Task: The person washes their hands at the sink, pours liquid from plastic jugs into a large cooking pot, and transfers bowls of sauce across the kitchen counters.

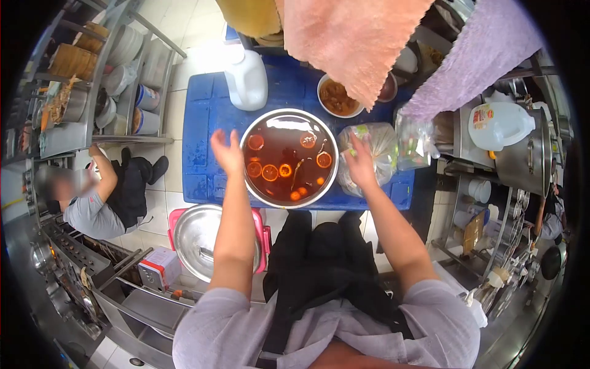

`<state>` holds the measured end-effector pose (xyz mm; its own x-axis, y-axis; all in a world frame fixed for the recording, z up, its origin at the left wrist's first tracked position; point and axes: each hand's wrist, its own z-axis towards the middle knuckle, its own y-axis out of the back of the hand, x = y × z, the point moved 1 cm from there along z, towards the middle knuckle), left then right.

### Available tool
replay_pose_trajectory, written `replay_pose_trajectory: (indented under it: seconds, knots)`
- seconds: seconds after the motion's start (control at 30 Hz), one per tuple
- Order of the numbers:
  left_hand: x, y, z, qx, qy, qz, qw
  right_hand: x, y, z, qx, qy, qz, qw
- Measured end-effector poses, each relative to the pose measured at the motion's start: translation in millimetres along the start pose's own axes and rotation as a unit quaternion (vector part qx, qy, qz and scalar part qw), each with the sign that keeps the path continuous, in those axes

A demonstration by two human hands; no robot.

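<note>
A large round metal pot (291, 120) stands on the blue table, holding reddish-brown liquid with orange slices and small round pieces floating in it. My left hand (227, 152) is raised at the pot's left rim, fingers apart and holding nothing. On the other side, my right hand (360, 161) is over a clear plastic bag (382, 142) with its fingers stretched out. Whether it presses on the bag or hovers just above it, I cannot tell. The bag's contents are hard to make out. Beside it is a second clear plastic bag or container (414, 144).
A white plastic jug (246, 83) and a bowl of brown food (339, 98) share the blue table (203, 144). Cloths (350, 43) hang overhead. A metal lid (200, 230) rests on a pink container below. Another person (101, 197) crouches at the left by the shelves.
</note>
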<state>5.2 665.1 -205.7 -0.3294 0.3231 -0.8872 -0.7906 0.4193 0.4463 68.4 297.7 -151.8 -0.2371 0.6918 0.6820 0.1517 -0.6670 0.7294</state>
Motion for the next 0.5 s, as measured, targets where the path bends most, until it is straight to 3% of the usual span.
replay_pose_trajectory:
  seconds: [0.07, 0.2, 0.27, 0.33, 0.4, 0.5]
  knots:
    - [-43.6, -33.6, 38.6, 0.034, -0.014, -0.020, 0.999, 15.1, 48.8, -28.9, 0.052, -0.108, 0.083, 0.989]
    - [-79.1, -91.9, 94.2, 0.111, -0.012, 0.129, 0.985, -9.1, 114.8, -106.1, 0.026, -0.124, -0.025, 0.992]
    - [-72.9, -103.9, 108.2, 0.139, 0.009, 0.176, 0.974, -32.6, 136.6, -152.3, -0.003, -0.152, 0.001, 0.988]
    - [-63.9, -93.9, 125.2, 0.089, 0.060, 0.079, 0.991, -38.1, 161.9, -192.9, -0.004, -0.199, -0.014, 0.980]
    - [-80.1, -55.2, 127.1, 0.057, 0.012, 0.074, 0.996, -57.5, 172.8, -236.4, -0.045, -0.216, 0.003, 0.975]
    - [-95.7, 10.6, 122.6, 0.112, 0.104, -0.185, 0.971, -68.0, 181.1, -276.1, -0.046, -0.281, -0.005, 0.959]
